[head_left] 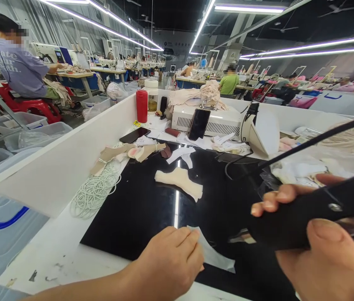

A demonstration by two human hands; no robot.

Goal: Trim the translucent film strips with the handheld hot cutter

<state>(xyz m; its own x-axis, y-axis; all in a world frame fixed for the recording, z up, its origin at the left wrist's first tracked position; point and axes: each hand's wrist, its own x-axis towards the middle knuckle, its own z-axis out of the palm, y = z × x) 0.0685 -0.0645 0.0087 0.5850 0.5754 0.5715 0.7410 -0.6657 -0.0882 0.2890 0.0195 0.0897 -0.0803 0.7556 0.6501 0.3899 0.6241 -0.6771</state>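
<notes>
My left hand [172, 261] is closed, its fingers pinching the upper end of a pale, curved strip of thin material [216, 253]. The strip's free end reaches right over a glossy black board [136, 221]. My right hand [333, 255] grips a black corded hand tool [283, 221], thumb below and fingers over the far side. A short metal tip [241, 236] on the tool points left, apart from the strip; its exact shape is blurred. Farther back on the board lies a cream fabric piece [179, 180].
White panels [54, 163] wall the table. Looped cord [97, 194] and fabric scraps [145, 152] lie left. Behind stand a red bottle [141, 106], a phone [199, 124] and a white vented machine [223, 121]. A black cable [305, 144] arches at right. Other people sit at distant sewing tables.
</notes>
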